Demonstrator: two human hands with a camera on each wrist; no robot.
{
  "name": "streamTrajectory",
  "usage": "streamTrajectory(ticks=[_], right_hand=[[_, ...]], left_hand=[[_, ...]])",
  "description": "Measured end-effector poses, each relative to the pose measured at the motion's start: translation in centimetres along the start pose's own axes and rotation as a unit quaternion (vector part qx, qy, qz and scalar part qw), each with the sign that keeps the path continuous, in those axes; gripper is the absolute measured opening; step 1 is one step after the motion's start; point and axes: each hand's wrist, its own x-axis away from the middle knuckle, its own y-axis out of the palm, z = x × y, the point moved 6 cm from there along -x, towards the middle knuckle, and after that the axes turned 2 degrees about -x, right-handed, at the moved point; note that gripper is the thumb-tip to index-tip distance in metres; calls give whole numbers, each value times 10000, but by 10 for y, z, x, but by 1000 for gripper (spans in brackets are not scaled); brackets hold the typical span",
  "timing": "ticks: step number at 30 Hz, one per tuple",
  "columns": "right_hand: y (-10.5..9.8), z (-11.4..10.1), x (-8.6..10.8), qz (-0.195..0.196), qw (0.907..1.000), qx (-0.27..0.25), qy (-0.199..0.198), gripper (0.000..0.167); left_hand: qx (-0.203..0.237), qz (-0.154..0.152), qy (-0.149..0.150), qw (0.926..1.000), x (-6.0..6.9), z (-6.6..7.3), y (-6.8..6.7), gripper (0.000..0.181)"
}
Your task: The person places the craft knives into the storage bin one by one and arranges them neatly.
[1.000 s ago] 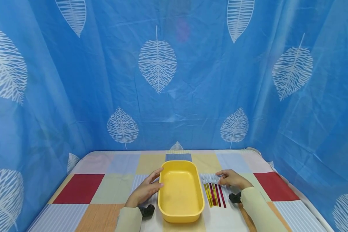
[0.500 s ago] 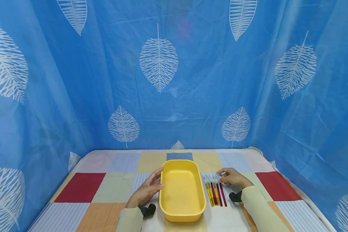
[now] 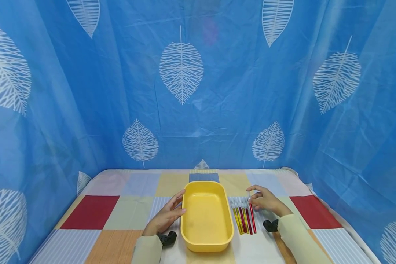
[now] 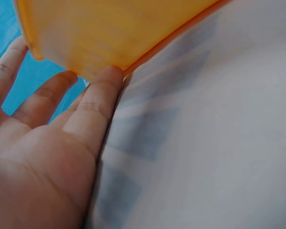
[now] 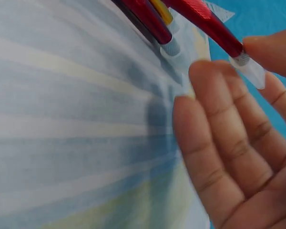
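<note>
My left hand (image 3: 165, 217) rests with extended fingers against the left side of a yellow plastic tub (image 3: 207, 248). In the left wrist view, fingertips touch the lower wall of the tub (image 4: 119, 33). My right hand (image 3: 266, 201) pinches a red craft knife (image 3: 253, 219) by its clear-capped end. The right wrist view shows that knife (image 5: 209, 24) between thumb and index finger, its silver collar and translucent cap visible, raised off the cloth at that end. Several yellow and red craft knives (image 3: 249, 223) lie side by side between tub and right hand, capped ends away from me.
A patchwork tablecloth (image 3: 128, 212) covers the table. Blue curtains (image 3: 217, 110) with white leaf prints hang at the back and both sides. Black wrist devices (image 3: 167, 239) sit on both wrists.
My right hand has taken hold of the rightmost red craft knife and lifted its capped end, moving slightly up and away from the row. The left hand stays against the tub.
</note>
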Motion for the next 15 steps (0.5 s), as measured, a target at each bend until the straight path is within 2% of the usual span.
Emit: streamTrajectory(ticks=[9,15], right_hand=[[0,-13,9,246,9985,45,-482,49],[-1,-29,18,-68,9913,-214,-1294,49]], left_hand=[[210,-96,-28,9997,0,2,0,86],[162,-54,-37,9998,0,2,1,85]])
